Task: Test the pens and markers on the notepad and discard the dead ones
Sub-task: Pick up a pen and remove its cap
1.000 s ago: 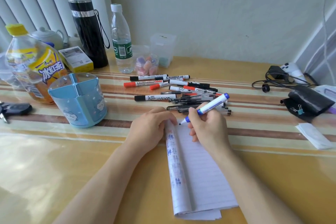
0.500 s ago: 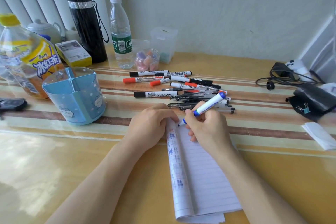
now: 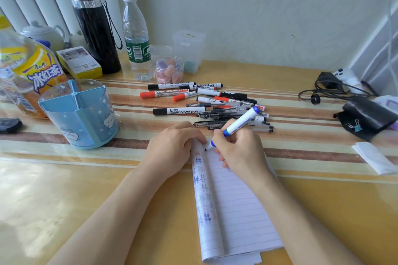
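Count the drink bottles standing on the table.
3: iced-tea bottle at far left, black flask at the back, clear water bottle right of it. More could sit beyond the left edge.

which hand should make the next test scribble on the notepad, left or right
Right. The right hand grips the blue marker in a writing hold, tip down at the top of the notepad page. The left hand is occupied holding the notepad's rolled pages back.
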